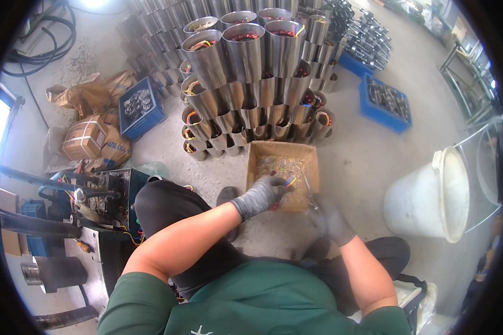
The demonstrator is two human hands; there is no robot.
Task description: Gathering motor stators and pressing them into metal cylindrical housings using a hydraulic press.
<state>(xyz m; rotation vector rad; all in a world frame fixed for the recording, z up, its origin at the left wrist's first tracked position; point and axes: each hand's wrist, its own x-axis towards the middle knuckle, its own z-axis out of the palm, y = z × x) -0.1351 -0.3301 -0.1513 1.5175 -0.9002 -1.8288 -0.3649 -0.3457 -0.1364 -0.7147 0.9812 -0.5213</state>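
Note:
My left hand (262, 196), in a grey glove, pinches several coloured wires (290, 182); blue and yellow ends stick out to the right, and a bit of red shows below the fingers. Just right of it my right hand (336, 223), gloved in grey and smeared by motion, is closed around a slim metal hand tool (309, 192). The tool's long tip points away from me; its exact kind is too blurred to tell. Both hands are over the near side of an open cardboard box (313, 162), whose bottom is strewn with small, light-coloured scraps.
Stacked metal cylinders (243, 50) with coloured wires inside rise beyond the box. Blue crates of metal parts stand left (142, 109) and right (385, 103). A white bucket (425, 195) is at my right; a machine (95, 240) with wires is close on my left.

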